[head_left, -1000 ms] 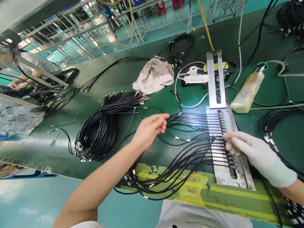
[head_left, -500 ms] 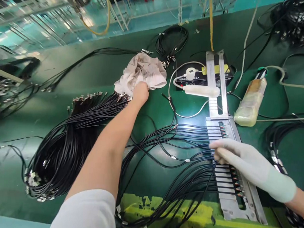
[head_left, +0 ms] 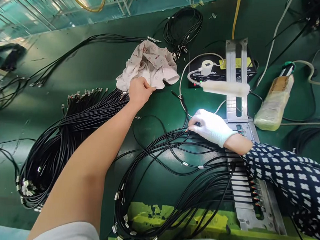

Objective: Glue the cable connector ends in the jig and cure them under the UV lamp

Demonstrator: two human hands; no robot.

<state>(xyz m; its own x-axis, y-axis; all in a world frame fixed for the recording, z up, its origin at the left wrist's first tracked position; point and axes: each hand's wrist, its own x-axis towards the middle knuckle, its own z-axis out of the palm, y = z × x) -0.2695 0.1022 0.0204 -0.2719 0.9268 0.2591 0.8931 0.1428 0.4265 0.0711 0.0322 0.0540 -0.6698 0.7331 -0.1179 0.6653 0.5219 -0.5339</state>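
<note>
My bare left hand (head_left: 140,92) pinches the lower edge of a crumpled, pale printed cloth (head_left: 151,64). This cloth lies over one end of a thick bundle of black cables (head_left: 93,119), hiding the ends beneath it. My right hand (head_left: 210,125), in a white glove, has its thumb and fingers closed on a thin black cable near a small coloured tip; the fingers partly hide it. Below that hand, more black cables (head_left: 174,145) run into the slots of a metal comb-like fixture (head_left: 241,178), their coloured wire ends showing on its right side.
A white wand-shaped lamp (head_left: 225,88) lies over the fixture's upper part, lighting the bench. Behind it sits a black control box (head_left: 208,74). A tape-wrapped block (head_left: 274,102) stands right of the fixture. A coiled cable bunch (head_left: 184,27) lies at the back.
My right hand has moved left and up from the fixture's slots to the cable's tip, its fingers now pinched. My left hand stays at the cloth, whose folds have shifted and spread.
</note>
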